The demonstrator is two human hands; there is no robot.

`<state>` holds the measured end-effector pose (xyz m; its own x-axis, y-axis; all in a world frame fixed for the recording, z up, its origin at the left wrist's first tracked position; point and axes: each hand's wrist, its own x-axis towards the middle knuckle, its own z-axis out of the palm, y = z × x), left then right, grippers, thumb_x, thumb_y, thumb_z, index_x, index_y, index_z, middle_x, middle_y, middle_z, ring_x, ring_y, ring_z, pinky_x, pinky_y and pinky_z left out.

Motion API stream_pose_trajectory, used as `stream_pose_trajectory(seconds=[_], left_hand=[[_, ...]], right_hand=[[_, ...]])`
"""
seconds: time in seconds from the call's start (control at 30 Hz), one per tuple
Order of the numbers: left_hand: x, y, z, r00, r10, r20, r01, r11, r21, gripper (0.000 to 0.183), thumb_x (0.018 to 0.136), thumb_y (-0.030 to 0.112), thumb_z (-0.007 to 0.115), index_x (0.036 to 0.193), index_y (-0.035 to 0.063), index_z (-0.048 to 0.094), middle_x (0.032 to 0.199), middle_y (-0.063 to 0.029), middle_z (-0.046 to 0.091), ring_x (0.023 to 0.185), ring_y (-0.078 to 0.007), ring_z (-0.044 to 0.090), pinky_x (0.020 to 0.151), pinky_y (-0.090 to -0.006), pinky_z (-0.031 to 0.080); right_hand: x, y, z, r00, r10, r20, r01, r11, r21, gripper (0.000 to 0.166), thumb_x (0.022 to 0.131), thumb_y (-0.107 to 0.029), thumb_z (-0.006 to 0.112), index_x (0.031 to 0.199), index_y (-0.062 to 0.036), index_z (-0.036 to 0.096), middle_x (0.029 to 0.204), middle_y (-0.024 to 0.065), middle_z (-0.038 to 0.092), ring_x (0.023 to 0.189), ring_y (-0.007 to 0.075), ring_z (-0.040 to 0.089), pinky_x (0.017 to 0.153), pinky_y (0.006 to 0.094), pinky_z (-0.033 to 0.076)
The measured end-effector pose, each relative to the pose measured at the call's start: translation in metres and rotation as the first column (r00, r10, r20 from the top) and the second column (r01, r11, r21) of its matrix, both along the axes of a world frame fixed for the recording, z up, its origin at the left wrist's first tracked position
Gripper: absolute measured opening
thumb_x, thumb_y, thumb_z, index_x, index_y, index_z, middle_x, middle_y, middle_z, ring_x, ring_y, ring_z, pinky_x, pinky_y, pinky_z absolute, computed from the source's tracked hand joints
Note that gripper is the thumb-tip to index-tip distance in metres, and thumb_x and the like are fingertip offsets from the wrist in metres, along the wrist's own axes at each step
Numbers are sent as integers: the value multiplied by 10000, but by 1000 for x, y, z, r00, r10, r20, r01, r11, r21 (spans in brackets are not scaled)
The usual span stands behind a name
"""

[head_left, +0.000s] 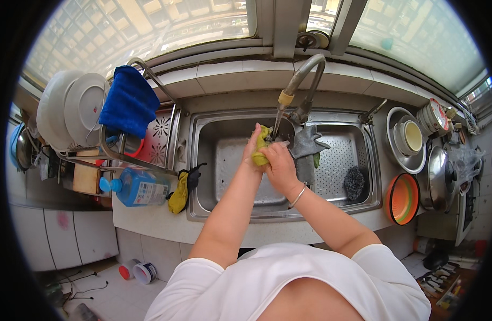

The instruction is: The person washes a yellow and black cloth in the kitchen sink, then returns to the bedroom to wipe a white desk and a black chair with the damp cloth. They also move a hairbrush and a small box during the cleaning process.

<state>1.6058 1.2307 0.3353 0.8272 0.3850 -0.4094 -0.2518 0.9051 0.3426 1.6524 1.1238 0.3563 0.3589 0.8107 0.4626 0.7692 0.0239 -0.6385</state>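
Observation:
Water runs from the metal faucet (285, 98) beside a wet yellow-green cloth (261, 146) that both hands hold over the left basin (226, 168) of the steel sink. My left hand (252, 150) supports the cloth from its left side, fingers pointing up. My right hand (276, 158) grips it from the right, with a bracelet at the wrist. A grey cloth (308, 142) drapes over the divider between the basins, with a bit of green beneath it. In the perforated right basin (330, 160) lies a dark scouring pad (354, 183).
Left of the sink stand a blue pump bottle (139, 187), a yellow and black cloth (182, 190) and a dish rack (125, 158) with white plates (85, 108) and a blue towel (130, 100). An orange bowl (402, 198), nested bowls (410, 138) and a lidded pot (438, 178) stand right.

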Motion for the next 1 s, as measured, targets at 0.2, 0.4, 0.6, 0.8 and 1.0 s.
stream_pose_trajectory(seconds=[0.2,0.4,0.6,0.8,1.0], left_hand=[[12,2,-22,953,197,-231,-221,971,-86,284,944,346,474,1021,91,571,963,-73,631,864,-225,623,746,-377,518],[14,-13,-6,903,216,-372,-125,959,254,259,925,354,536,1079,145,532,1025,-28,594,930,-183,583,731,-406,503],[2,-13,8,916,240,-321,-92,905,416,354,913,271,604,1179,83,467,1083,-53,561,960,-177,570,747,-375,512],[10,7,10,937,180,-298,-156,983,102,353,922,424,550,1018,84,552,891,-73,622,783,-227,629,673,-390,535],[21,2,4,956,195,-218,-189,981,51,373,900,472,559,988,110,544,885,-67,608,775,-216,606,674,-383,523]], right_hand=[[20,35,3,984,-174,-27,162,953,-257,215,838,-287,490,861,-93,581,745,165,631,699,394,612,628,492,481],[69,58,-31,882,-384,-274,235,862,-449,397,860,-357,416,892,-29,637,902,254,633,872,430,599,776,492,476],[63,31,-48,842,-131,-524,109,991,-74,418,895,-139,433,1302,-43,425,1169,234,538,1086,369,522,926,396,410],[2,-11,-11,987,-132,-91,127,990,-58,440,824,-239,629,1225,-125,488,1047,150,517,993,335,522,829,425,446],[27,7,11,981,-121,149,134,988,-75,226,811,-267,623,964,-106,577,825,96,582,817,314,583,666,430,469]])
